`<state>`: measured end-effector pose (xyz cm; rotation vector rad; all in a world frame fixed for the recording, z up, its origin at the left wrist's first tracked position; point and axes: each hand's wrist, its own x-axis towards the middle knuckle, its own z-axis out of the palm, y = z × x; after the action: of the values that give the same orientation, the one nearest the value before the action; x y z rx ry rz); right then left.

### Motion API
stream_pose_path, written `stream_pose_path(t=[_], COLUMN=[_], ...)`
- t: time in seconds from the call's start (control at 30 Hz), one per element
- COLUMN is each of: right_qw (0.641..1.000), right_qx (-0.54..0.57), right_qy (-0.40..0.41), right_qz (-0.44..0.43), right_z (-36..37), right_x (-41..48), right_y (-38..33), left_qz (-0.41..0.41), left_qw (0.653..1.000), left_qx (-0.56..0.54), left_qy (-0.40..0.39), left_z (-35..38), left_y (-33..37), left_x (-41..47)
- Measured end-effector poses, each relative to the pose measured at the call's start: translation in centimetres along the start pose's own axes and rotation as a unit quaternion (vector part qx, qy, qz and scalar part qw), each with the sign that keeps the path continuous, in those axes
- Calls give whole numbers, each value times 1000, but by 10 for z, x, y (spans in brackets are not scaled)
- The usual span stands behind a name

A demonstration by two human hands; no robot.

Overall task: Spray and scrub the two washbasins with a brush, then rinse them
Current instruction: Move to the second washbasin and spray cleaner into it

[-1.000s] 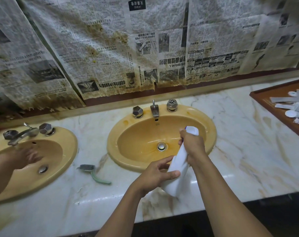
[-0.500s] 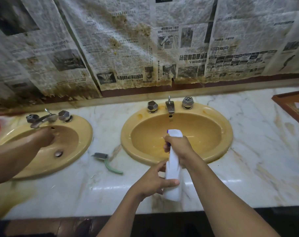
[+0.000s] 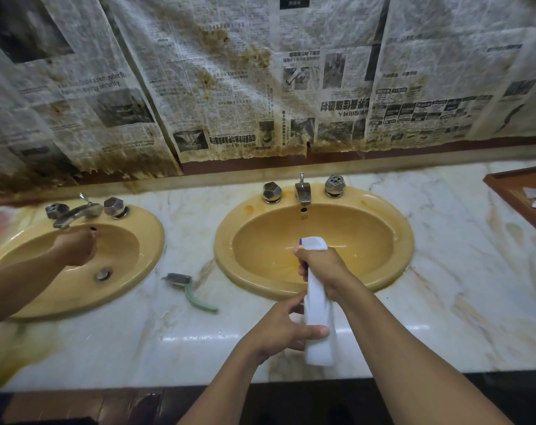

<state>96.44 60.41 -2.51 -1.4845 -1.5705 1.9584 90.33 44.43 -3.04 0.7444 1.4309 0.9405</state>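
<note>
Marble counter (image 3: pixel 450 289); spray bottle (image 3: pixel 318 314) in R hand (image 3: pixel 328 266) fingers (image 3: pixel 300 255), L hand (image 3: pixel 275 332) below.

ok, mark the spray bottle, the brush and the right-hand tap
spray bottle (image 3: pixel 318 305), head view: white body
brush (image 3: pixel 177 278), head view: grey head
right-hand tap (image 3: pixel 302 192), head view: spout

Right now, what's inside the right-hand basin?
A bare yellow bowl with overflow slots below the tap; its bottom is hidden behind the right hand gripping the spray bottle.
</note>
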Motion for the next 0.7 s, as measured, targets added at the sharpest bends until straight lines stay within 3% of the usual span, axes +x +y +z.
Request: stream_pose_path(t=[0.1, 0.23, 0.37, 0.5, 0.57, 0.7], right_qw=[1000, 994, 990, 981, 971, 963], right_qx=[0, 82, 0, -156, -212, -237], right_qy=[20, -74, -138, -115, -109, -121], right_qz=[-14, -15, -18, -27, -16, -36], right_z=[-10, -31, -51, -56, -56, -53], right_x=[-3, -8, -6, -4, -4, 1], right_y=[1, -3, -9, -13, -13, -13], left_qz=[2, 17, -7, -11, -59, -166], left_qw=[1000, 998, 973, 893, 876, 862], left_qx=[17, 59, 155, 278, 309, 367], left_qy=[-7, -5, 173, 354, 364, 307], left_z=[3, -5, -34, -71, -81, -89], left_y=[3, -1, -15, -36, -41, -50], left_x=[6, 12, 11, 9, 10, 27])
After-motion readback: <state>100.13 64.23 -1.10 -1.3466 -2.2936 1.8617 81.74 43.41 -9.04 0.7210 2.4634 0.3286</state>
